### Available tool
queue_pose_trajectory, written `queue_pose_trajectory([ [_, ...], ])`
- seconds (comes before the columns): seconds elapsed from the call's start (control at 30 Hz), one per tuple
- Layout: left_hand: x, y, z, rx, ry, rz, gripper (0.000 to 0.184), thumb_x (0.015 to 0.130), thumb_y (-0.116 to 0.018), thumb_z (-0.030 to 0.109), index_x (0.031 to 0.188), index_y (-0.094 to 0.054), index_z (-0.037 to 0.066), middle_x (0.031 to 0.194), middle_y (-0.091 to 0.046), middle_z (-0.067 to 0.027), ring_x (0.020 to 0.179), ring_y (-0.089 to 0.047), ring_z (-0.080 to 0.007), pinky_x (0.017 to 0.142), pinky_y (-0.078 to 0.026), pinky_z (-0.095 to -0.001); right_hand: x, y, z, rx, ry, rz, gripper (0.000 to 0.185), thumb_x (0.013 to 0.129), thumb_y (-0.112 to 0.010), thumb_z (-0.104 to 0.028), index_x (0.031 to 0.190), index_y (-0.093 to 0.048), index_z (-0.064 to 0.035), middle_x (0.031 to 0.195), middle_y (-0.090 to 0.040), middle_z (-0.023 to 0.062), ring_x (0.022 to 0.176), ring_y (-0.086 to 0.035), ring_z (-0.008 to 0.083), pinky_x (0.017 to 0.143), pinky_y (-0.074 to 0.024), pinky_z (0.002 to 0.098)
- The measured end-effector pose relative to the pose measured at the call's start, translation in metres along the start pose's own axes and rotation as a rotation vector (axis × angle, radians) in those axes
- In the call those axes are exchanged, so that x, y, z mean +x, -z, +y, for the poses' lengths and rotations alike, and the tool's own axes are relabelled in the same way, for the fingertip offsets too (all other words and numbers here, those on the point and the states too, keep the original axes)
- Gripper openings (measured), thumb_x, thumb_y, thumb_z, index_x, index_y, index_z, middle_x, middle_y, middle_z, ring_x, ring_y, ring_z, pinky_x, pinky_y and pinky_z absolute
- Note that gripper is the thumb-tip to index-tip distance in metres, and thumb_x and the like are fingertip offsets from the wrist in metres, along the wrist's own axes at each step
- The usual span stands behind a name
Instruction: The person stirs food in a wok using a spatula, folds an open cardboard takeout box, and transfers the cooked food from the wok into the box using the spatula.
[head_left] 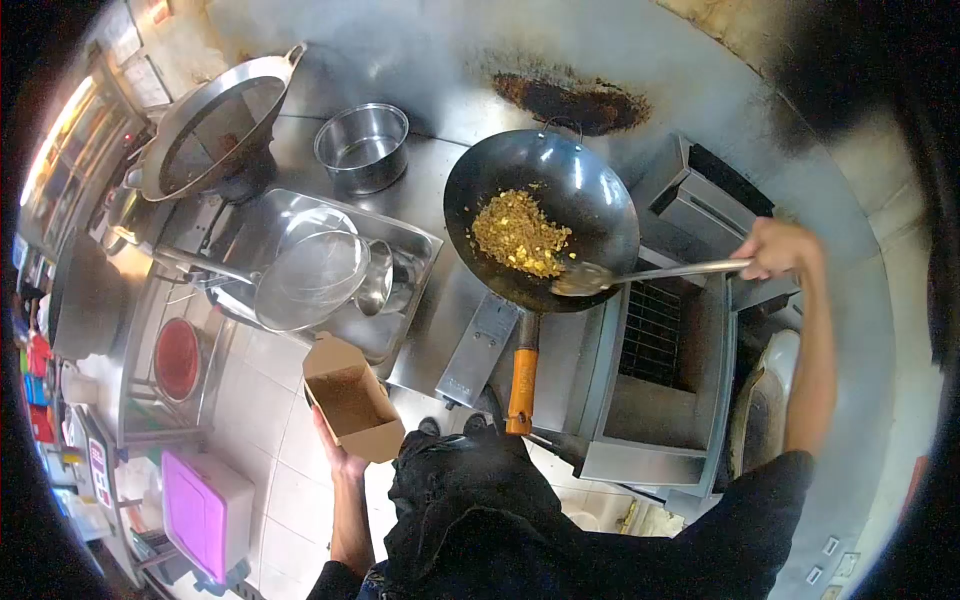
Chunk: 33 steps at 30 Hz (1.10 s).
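Note:
My left hand is wrapped under an open cardboard takeaway box, held tilted near my waist; no food shows inside it. In my right hand is the handle end of a long metal wok spatula. Its head rests inside the dark wok, at the lower right edge of a heap of fried rice with yellow bits. The wok stands on the counter, its wooden handle pointing toward me.
A large mesh strainer lies over a steel tray holding metal bowls. Behind are a steel pot and a big pan. A fryer-like unit stands at right; a purple-lidded bin sits at lower left.

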<state>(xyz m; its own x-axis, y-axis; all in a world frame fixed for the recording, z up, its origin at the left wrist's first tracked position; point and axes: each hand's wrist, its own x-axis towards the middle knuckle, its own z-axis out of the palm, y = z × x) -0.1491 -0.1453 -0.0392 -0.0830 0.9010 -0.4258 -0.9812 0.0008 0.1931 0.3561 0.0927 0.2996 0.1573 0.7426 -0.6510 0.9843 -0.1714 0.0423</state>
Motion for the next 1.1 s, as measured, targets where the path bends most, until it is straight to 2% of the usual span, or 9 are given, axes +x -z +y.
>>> queue_pose_trajectory([
  [0.27, 0.0, 0.003, -0.002, -0.019, -0.004, -0.083, 0.067, 0.082, -0.051, 0.058, 0.129, -0.042, 0.011, 0.127, -0.047, -0.0111, 0.111, -0.048, -0.0297, 0.094, -0.04, -0.0467, 0.089, -0.18, -0.005, 0.531, 0.305, 0.235, 0.042, 0.08, -0.065, -0.016, 0.12, -0.056, -0.009, 0.055, -0.053, 0.0017, 0.045, -0.051, 0.0076, 0.04, -0.041, 0.024],
  [0.37, -0.009, -0.003, 0.003, 0.016, -0.063, -0.115, 0.067, 0.082, -0.051, 0.058, 0.129, -0.041, 0.01, 0.127, -0.047, -0.0119, 0.111, -0.048, -0.0301, 0.093, -0.041, -0.0468, 0.072, -0.197, 0.0, 1.071, 0.261, -0.024, 0.047, 0.083, -0.06, -0.011, 0.128, -0.048, -0.0066, 0.063, -0.055, 0.0044, 0.045, -0.051, 0.0091, 0.038, -0.0406, 0.0228],
  [0.5, -0.004, 0.015, 0.007, 0.002, -0.029, -0.112, 0.067, 0.082, -0.05, 0.058, 0.129, -0.041, 0.01, 0.127, -0.047, -0.011, 0.111, -0.048, -0.0295, 0.093, -0.041, -0.0464, 0.077, -0.238, -0.032, 1.36, 0.317, -0.156, 0.043, 0.084, -0.057, -0.009, 0.126, -0.046, -0.0015, 0.063, -0.052, 0.004, 0.044, -0.048, 0.0095, 0.034, -0.0354, 0.023],
  [0.6, -0.001, 0.007, 0.013, 0.03, -0.029, -0.126, 0.067, 0.083, -0.049, 0.058, 0.13, -0.041, 0.011, 0.127, -0.047, -0.0105, 0.112, -0.048, -0.0292, 0.094, -0.04, -0.0469, 0.065, -0.243, -0.042, 1.323, 0.295, -0.017, 0.032, 0.084, -0.058, -0.012, 0.114, -0.054, -0.0008, 0.06, -0.051, 0.002, 0.043, -0.047, 0.0085, 0.034, -0.0336, 0.0232],
  [0.7, -0.004, -0.001, 0.007, 0.025, -0.031, -0.127, 0.066, 0.084, -0.048, 0.058, 0.13, -0.041, 0.011, 0.128, -0.047, -0.0108, 0.112, -0.047, -0.0293, 0.095, -0.038, -0.0474, 0.07, -0.257, -0.053, 1.087, 0.311, 0.149, 0.014, 0.083, -0.062, -0.017, 0.084, -0.062, -0.0028, 0.054, -0.049, -0.0021, 0.04, -0.043, 0.0069, 0.036, -0.0349, 0.0237],
  [0.8, -0.005, -0.014, 0.005, 0.025, 0.026, -0.152, 0.066, 0.084, -0.048, 0.058, 0.13, -0.041, 0.011, 0.128, -0.047, -0.0112, 0.113, -0.047, -0.0295, 0.096, -0.038, -0.0477, 0.072, -0.232, -0.038, 0.632, 0.374, 0.538, 0.016, 0.082, -0.062, -0.015, 0.08, -0.062, 0.0014, 0.06, -0.059, 0.0068, 0.049, -0.055, 0.0126, 0.045, -0.042, 0.0278],
  [0.83, -0.004, -0.016, 0.001, 0.004, 0.051, -0.187, 0.066, 0.084, -0.048, 0.058, 0.13, -0.041, 0.011, 0.128, -0.047, -0.0112, 0.113, -0.047, -0.0296, 0.096, -0.038, -0.0477, 0.061, -0.225, -0.039, 0.433, 0.501, 0.747, 0.021, 0.081, -0.061, -0.013, 0.094, -0.061, 0.0033, 0.065, -0.062, 0.014, 0.061, -0.063, 0.0198, 0.053, -0.0473, 0.0324],
  [0.9, -0.005, -0.018, 0.002, -0.011, 0.057, -0.191, 0.066, 0.084, -0.048, 0.058, 0.13, -0.041, 0.011, 0.128, -0.047, -0.0115, 0.113, -0.047, -0.0299, 0.096, -0.038, -0.0478, 0.033, -0.2, -0.046, 0.076, 0.418, 0.727, 0.03, 0.08, -0.058, -0.009, 0.109, -0.057, -0.0004, 0.072, -0.062, 0.0164, 0.069, -0.064, 0.0274, 0.059, -0.0497, 0.0385],
  [1.1, 0.004, -0.014, 0.001, -0.002, 0.044, -0.099, 0.063, 0.083, -0.049, 0.058, 0.127, -0.045, 0.013, 0.125, -0.049, -0.0103, 0.11, -0.048, -0.0294, 0.094, -0.04, -0.0471, 0.006, -0.178, -0.05, -0.389, 0.357, 0.921, 0.038, 0.078, -0.054, -0.003, 0.116, -0.054, -0.0096, 0.078, -0.057, 0.0139, 0.064, -0.061, 0.0332, 0.062, -0.0496, 0.0449],
])
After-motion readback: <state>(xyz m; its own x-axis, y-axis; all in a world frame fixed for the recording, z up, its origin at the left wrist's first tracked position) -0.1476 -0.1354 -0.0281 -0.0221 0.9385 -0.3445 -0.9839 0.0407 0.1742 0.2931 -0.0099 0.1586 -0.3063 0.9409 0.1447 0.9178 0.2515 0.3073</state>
